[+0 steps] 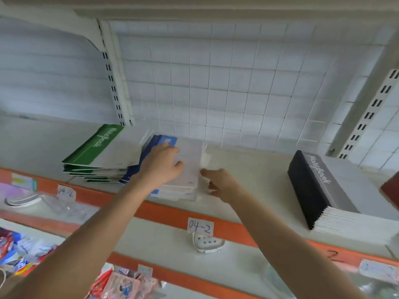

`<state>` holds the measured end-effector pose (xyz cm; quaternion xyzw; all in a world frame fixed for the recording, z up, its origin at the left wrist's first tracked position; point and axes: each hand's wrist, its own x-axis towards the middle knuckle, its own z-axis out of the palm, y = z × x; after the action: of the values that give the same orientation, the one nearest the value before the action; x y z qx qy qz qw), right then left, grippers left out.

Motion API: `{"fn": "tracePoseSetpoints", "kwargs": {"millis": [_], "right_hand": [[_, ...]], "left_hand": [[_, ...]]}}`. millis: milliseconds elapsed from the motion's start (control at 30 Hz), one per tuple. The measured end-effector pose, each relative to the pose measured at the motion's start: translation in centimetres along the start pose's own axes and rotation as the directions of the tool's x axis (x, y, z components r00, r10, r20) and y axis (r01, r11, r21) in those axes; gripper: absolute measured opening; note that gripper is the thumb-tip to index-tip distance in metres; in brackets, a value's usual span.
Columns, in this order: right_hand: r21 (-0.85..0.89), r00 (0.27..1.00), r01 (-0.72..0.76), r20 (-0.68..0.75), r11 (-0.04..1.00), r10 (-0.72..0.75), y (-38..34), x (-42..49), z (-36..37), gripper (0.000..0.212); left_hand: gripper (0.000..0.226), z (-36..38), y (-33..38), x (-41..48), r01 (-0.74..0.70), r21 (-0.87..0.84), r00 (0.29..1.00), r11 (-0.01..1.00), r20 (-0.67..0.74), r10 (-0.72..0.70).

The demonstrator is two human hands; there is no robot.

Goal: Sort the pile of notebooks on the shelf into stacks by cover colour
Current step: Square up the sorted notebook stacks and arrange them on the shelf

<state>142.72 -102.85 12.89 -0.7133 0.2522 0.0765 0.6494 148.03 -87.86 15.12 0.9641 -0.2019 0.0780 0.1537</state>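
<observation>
The blue-spined stack [190, 165] sat mid-shelf, with the green stack [97, 152] just beside it on the left and the black stack [319, 186] well apart on the right. A red cover [390, 190] showed at the far right edge. The left hand [160, 167] lay on top of the blue stack, fingers spread and pressing on the pale cover, clamped on nothing. The right hand [220, 184] was at the stack's right edge, thumb and fingers apart with nothing plainly between them. Blur hid whether it touched the covers.

The step looked like squaring up this stack. To do it well, the left palm would best keep light downward pressure, so the thin covers could not fan out or slide. The right hand could then nudge the loose edges leftward until they lined up. The push should stay gentle, since the blue spines already crowded the green stack and a hard shove could mix the two. The stack also sat near the front lip of the shelf [248, 180], so easing it toward the far wall seemed wise.
</observation>
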Motion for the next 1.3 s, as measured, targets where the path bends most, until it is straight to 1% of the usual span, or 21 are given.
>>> {"fn": "tracePoseSetpoints", "kwargs": {"millis": [33, 67, 133, 200, 300, 367, 500, 600, 667, 733, 900, 967, 1000, 1067, 1133, 1167, 1300], "right_hand": [[0.097, 0.998, -0.053, -0.018, 0.994, 0.055, -0.3, 0.4, 0.9, 0.019], [0.176, 0.994, -0.098, -0.021, 0.98, 0.103, -0.8, 0.5, 1.6, 0.012], [0.277, 0.985, -0.159, -0.021, 0.948, 0.172, -1.6, 1.0, 2.5, 0.024], [0.314, 0.974, -0.194, -0.053, 0.929, 0.221, -2.0, 1.7, 2.9, 0.035], [0.264, 0.953, -0.259, -0.089, 0.929, 0.29, -1.9, 3.0, 3.3, 0.047], [0.224, 0.947, -0.294, -0.067, 0.929, 0.316, -2.1, 3.5, 3.5, 0.052], [0.167, 0.955, -0.293, -0.002, 0.941, 0.298, -2.0, 4.6, 3.6, 0.05], [0.19, 0.962, -0.271, 0.045, 0.943, 0.268, -2.1, 5.0, 3.6, 0.046], [0.19, 0.968, -0.25, 0.071, 0.949, 0.241, -2.3, 5.1, 3.6, 0.043], [0.193, 0.97, -0.241, 0.073, 0.951, 0.231, -2.6, 5.2, 3.5, 0.041], [0.126, 0.963, -0.264, 0.083, 0.956, 0.255, -2.5, 5.2, 3.6, 0.037], [0.107, 0.97, -0.24, 0.065, 0.965, 0.234, -2.0, 5.3, 3.6, 0.039], [0.124, 0.974, -0.222, 0.076, 0.967, 0.214, -1.8, 5.4, 3.5, 0.041], [0.199, 0.976, -0.204, 0.117, 0.959, 0.183, -1.6, 5.4, 3.4, 0.049], [0.274, 0.972, -0.207, 0.162, 0.939, 0.168, -1.5, 5.4, 3.5, 0.061], [0.285, 0.973, -0.203, 0.165, 0.937, 0.161, -1.4, 5.4, 3.5, 0.062], [0.291, 0.972, -0.191, 0.191, 0.937, 0.138, -1.1, 5.0, 3.5, 0.04]], "left_hand": [[0.047, 0.0, -0.9, 0.0, -0.031, 0.025, 0.999, 0.999, 0.034, 0.03], [0.044, 0.0, -1.5, 0.1, -0.064, 0.048, 0.996, 0.997, 0.068, 0.061], [0.04, 0.2, -2.4, 0.2, -0.122, 0.07, 0.987, 0.99, 0.114, 0.113], [0.04, 0.3, -3.0, 0.4, -0.154, 0.063, 0.982, 0.986, 0.119, 0.146], [0.041, 0.4, -3.3, 0.6, -0.184, 0.058, 0.979, 0.981, 0.102, 0.177], [0.041, 0.3, -3.4, 0.7, -0.193, 0.061, 0.978, 0.979, 0.095, 0.186], [0.04, 0.2, -3.4, 0.7, -0.209, 0.057, 0.974, 0.976, 0.104, 0.203], [0.038, 0.1, -3.4, 0.8, -0.211, 0.035, 0.973, 0.977, 0.102, 0.206], [0.032, -0.1, -3.4, 0.9, -0.198, 0.012, 0.977, 0.98, 0.088, 0.196], [0.028, -0.2, -3.5, 1.0, -0.18, -0.007, 0.98, 0.984, 0.082, 0.18], [0.028, -0.2, -3.5, 1.1, -0.189, 0.0, 0.978, 0.982, 0.092, 0.188], [0.031, -0.1, -3.5, 1.1, -0.194, 0.003, 0.977, 0.981, 0.088, 0.193], [0.033, 0.0, -3.5, 1.1, -0.193, -0.001, 0.978, 0.981, 0.082, 0.192], [0.036, 0.0, -3.6, 1.1, -0.185, -0.019, 0.98, 0.983, 0.065, 0.186], [0.036, -0.1, -3.7, 1.1, -0.18, -0.037, 0.982, 0.983, 0.055, 0.182], [0.037, -0.1, -3.7, 1.1, -0.183, -0.041, 0.981, 0.982, 0.054, 0.185], [0.039, 0.0, -3.9, 0.9, -0.198, -0.035, 0.978, 0.98, 0.056, 0.2]]}}
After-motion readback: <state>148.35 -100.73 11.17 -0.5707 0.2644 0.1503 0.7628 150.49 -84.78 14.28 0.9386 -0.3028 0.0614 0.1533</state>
